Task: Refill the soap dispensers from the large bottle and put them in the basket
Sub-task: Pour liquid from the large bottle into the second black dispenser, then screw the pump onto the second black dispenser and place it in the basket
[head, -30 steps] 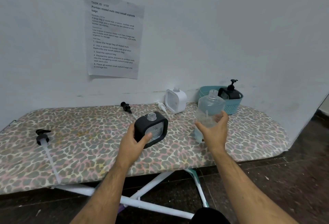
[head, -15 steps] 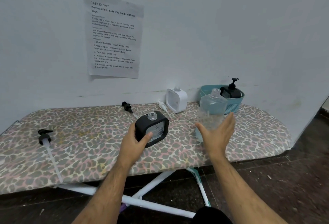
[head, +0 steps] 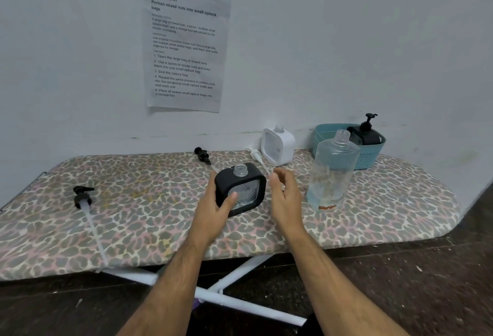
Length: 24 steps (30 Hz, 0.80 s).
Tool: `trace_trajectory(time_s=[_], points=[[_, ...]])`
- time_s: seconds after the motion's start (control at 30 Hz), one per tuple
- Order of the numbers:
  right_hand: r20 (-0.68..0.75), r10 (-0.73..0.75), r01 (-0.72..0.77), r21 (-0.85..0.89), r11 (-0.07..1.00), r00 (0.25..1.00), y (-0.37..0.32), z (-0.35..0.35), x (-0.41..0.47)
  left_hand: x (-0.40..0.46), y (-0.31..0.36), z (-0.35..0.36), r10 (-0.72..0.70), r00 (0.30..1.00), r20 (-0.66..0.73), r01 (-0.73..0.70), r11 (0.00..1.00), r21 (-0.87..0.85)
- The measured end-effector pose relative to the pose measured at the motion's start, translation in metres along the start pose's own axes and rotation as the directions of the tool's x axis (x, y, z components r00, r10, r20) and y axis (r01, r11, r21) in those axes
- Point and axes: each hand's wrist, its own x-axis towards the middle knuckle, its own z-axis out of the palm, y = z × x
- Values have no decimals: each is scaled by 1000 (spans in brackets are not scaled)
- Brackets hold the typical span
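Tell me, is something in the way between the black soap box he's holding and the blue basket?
Yes. The large clear bottle stands on the board between the black dispenser, held by the left hand, and the basket, right in front of it.

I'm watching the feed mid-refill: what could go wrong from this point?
1. The large bottle stands uncapped on the padded ironing board, beside the right hand; a knock may tip and spill it.
2. The black dispenser, open-necked, is tilted in the left hand; any soap inside might slop out.
3. The long-tubed pump lies near the board's front edge and may roll off.
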Motion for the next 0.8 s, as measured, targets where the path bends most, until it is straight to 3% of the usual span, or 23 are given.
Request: trace_trajectory(time_s=[0.1,0.2,0.37,0.5,0.8], points=[[147,202,-220,124,967,968,0,8,13,1,1,0,-22,1000,0,22,1000,13],[232,266,-316,213,924,935,7,18,19,1,2,-3,-20,1000,-1,20,999,-31],[268,187,-234,156,960,945,19,25,13,10,-3,-13,-147,979,-143,113,969,-220],[264,161,-212,178,961,951,23,25,13,34,0,-25,-192,933,-303,123,965,-232],[240,193,-224,112,968,952,34,28,17,119,-27,-44,-197,839,-507,247,968,33]])
